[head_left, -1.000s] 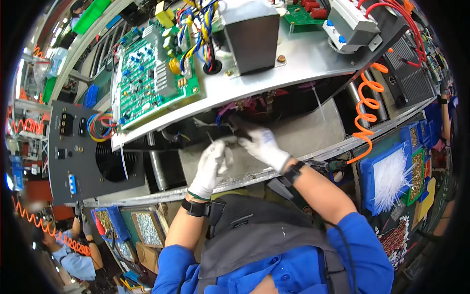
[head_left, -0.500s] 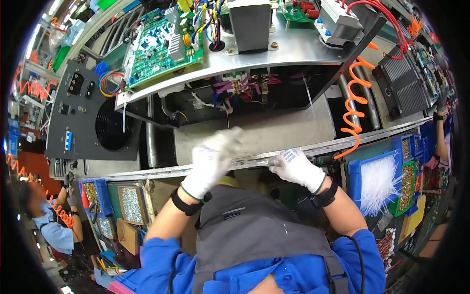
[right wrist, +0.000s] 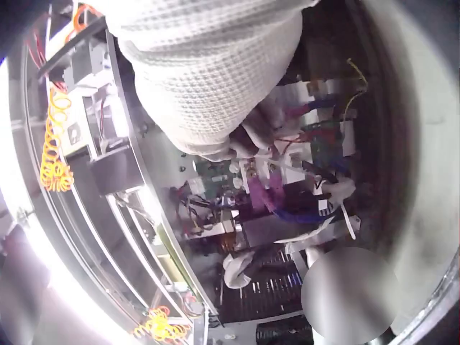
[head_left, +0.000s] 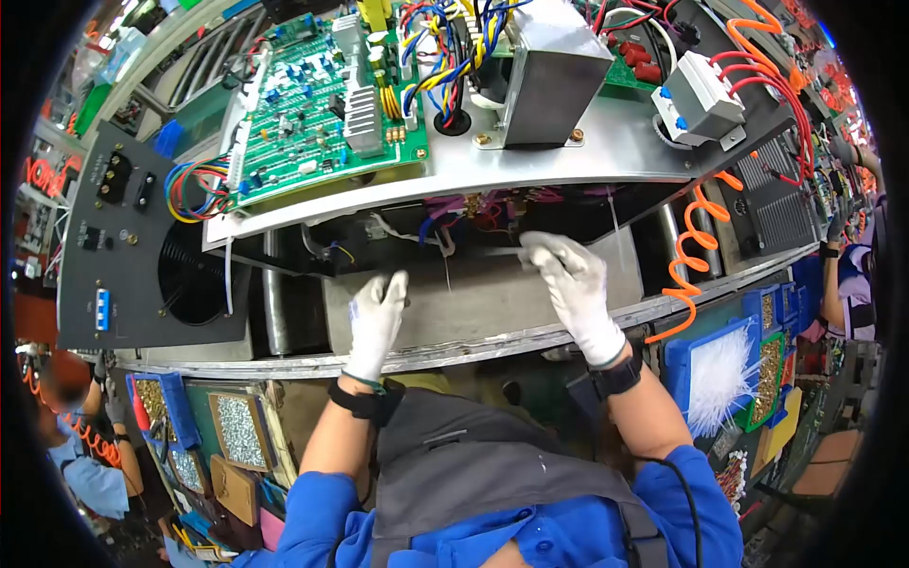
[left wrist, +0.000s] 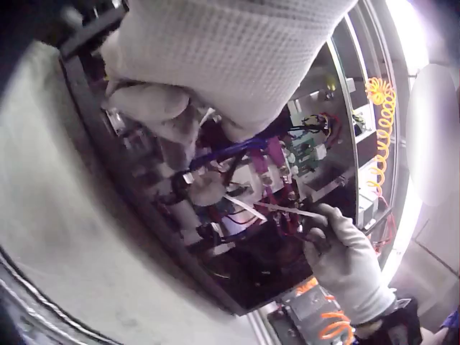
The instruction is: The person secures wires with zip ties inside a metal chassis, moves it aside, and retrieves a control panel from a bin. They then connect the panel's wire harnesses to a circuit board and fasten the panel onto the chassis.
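Note:
My gloved right hand pinches one end of a thin white cable tie in front of the open chassis. In the left wrist view, that cable tie points from the right fingertips toward the wiring inside. Left of it, my gloved left hand is raised at the chassis's lower front, fingers loosely bent, with nothing seen between them. Between the hands, a white-wrapped wire bundle hangs from the chassis, a thin tail below it. Blue wires and purple-sleeved terminals show inside.
Over the hands, the metal chassis shelf carries a green circuit board and a transformer. A black fan panel stands left. An orange coiled hose hangs right, above a blue bin of white cable ties.
My right hand has risen from the bench edge toward the chassis with the cable tie stretched leftward. The left hand has moved left and slightly down. The view has shifted a little.

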The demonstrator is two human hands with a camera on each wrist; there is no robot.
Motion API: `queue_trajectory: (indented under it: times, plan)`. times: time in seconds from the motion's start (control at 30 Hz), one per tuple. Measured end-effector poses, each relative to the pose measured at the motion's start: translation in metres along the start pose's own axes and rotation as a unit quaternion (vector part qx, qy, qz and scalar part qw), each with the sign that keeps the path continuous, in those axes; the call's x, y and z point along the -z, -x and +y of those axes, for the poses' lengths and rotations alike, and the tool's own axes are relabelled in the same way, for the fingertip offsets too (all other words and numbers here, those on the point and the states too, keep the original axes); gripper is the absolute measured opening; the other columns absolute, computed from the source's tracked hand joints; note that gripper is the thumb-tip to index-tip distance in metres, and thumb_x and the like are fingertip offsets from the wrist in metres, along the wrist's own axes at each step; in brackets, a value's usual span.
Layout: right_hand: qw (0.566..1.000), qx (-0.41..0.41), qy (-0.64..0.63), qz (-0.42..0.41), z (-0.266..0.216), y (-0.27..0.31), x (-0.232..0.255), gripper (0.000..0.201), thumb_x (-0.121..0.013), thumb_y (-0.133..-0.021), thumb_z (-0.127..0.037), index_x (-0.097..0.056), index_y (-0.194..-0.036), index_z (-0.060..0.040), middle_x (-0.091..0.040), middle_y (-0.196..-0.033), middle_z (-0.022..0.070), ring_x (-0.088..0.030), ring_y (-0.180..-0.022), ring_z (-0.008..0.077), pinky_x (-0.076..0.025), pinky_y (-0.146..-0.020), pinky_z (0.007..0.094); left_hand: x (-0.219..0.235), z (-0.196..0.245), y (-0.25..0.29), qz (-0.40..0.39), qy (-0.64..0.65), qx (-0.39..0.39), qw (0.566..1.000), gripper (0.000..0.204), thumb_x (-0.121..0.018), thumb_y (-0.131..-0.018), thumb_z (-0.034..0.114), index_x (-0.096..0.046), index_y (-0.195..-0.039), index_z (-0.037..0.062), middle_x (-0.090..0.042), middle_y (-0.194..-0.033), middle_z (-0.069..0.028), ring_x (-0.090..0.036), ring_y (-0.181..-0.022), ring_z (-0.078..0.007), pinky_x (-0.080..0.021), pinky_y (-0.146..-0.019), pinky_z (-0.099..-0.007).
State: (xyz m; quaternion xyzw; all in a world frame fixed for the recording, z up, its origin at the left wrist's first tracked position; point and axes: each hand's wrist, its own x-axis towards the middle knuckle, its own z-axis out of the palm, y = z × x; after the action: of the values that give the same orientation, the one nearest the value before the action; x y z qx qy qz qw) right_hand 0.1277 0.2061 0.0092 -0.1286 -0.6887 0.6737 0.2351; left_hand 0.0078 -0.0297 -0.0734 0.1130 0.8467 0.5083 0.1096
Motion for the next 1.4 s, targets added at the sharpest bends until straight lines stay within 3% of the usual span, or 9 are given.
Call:
queue_trajectory:
  times: [0.1,0.17,0.47,0.67,0.77,0.9,0.97,1.2,1.4]
  plan:
    - [0.985,0.124,0.121,-0.004,0.003,-0.021,-0.015,0.010,-0.065,-0.088,-0.007,-0.070,-0.095,-0.0021,-0.068,-0.081,0.0095,-0.064,-0.071,0.0169,-0.050,-0.064,0.0280,-0.008,0.025,-0.016,-0.102,-0.088,0.105,0.985,0.042,-0.067,-0.090,0.045,-0.062,-0.082,0.0039,-0.049,-0.060,-0.0002,-0.050,-0.051,-0.0098,-0.037,-0.044,-0.0287]
    - [0.930,0.215,0.295,-0.049,0.004,-0.030,-0.021,0.008,-0.068,-0.086,-0.007,-0.069,-0.088,0.0008,-0.066,-0.075,0.0089,-0.059,-0.063,0.0204,-0.047,-0.058,0.0288,-0.024,0.032,-0.023,-0.162,0.242,0.152,0.944,0.038,-0.066,-0.090,0.045,-0.063,-0.092,0.0074,-0.048,-0.062,0.0052,-0.047,-0.052,-0.0061,-0.034,-0.043,-0.0241]
    - [0.953,0.075,0.289,-0.054,0.021,-0.032,-0.025,0.016,-0.064,-0.087,-0.005,-0.072,-0.101,-0.0049,-0.065,-0.069,0.0090,-0.056,-0.056,0.0176,-0.045,-0.054,0.0288,-0.063,0.019,-0.020,-0.128,0.457,0.121,0.872,0.028,-0.064,-0.095,0.024,-0.057,-0.116,0.0070,-0.055,-0.094,0.0009,-0.046,-0.057,-0.0061,-0.035,-0.048,-0.0191]
    - [0.949,0.001,0.293,-0.121,0.037,-0.033,-0.028,0.023,-0.062,-0.085,0.000,-0.072,-0.104,-0.0047,-0.070,-0.089,0.0104,-0.063,-0.066,0.0173,-0.049,-0.060,0.0273,-0.070,0.014,-0.019,-0.130,0.497,0.110,0.851,0.034,-0.065,-0.095,0.027,-0.054,-0.122,0.0080,-0.054,-0.101,-0.0003,-0.048,-0.061,-0.0076,-0.038,-0.049,-0.0208]
    - [0.926,0.175,0.331,-0.054,0.043,-0.043,-0.043,0.023,-0.063,-0.083,0.000,-0.072,-0.103,-0.0063,-0.071,-0.091,0.0119,-0.066,-0.071,0.0238,-0.051,-0.063,0.0318,-0.070,0.012,-0.019,-0.138,0.514,0.105,0.840,0.035,-0.065,-0.095,0.027,-0.054,-0.122,0.0087,-0.055,-0.099,-0.0008,-0.049,-0.063,-0.0092,-0.042,-0.052,-0.0231]
    - [0.934,0.176,0.304,-0.065,0.045,-0.046,-0.045,0.021,-0.063,-0.084,-0.001,-0.071,-0.102,-0.0063,-0.071,-0.091,0.0121,-0.067,-0.074,0.0279,-0.052,-0.064,0.0347,-0.055,0.007,-0.013,-0.120,0.519,0.167,0.830,0.035,-0.065,-0.094,0.027,-0.052,-0.122,0.0095,-0.057,-0.103,-0.0024,-0.055,-0.070,-0.0117,-0.047,-0.057,-0.0246]
    - [0.952,0.041,0.297,-0.061,0.039,-0.039,-0.040,0.019,-0.065,-0.083,-0.013,-0.070,-0.102,-0.0100,-0.070,-0.096,0.0129,-0.068,-0.083,0.0315,-0.055,-0.073,0.0378,-0.046,0.009,-0.009,-0.074,0.512,0.204,0.831,0.036,-0.066,-0.093,0.026,-0.051,-0.122,0.0108,-0.060,-0.107,-0.0045,-0.061,-0.076,-0.0141,-0.052,-0.062,-0.0256]
    - [0.961,0.075,0.265,0.008,0.032,-0.039,-0.041,0.016,-0.061,-0.088,-0.006,-0.069,-0.100,-0.0020,-0.070,-0.088,0.0154,-0.067,-0.075,0.0254,-0.052,-0.065,0.0336,-0.046,0.015,-0.017,-0.146,0.458,0.203,0.853,0.037,-0.069,-0.091,0.027,-0.054,-0.123,0.0162,-0.059,-0.118,0.0015,-0.057,-0.103,-0.0129,-0.049,-0.085,-0.0369]
    - [0.957,0.104,0.266,-0.052,0.044,-0.047,-0.043,0.019,-0.065,-0.085,-0.009,-0.070,-0.103,-0.0057,-0.071,-0.092,0.0114,-0.068,-0.084,0.0280,-0.053,-0.075,0.0356,-0.069,0.001,-0.022,-0.152,0.531,0.178,0.814,0.037,-0.069,-0.091,0.031,-0.054,-0.124,0.0213,-0.059,-0.115,0.0062,-0.055,-0.105,-0.0129,-0.042,-0.090,-0.0325]
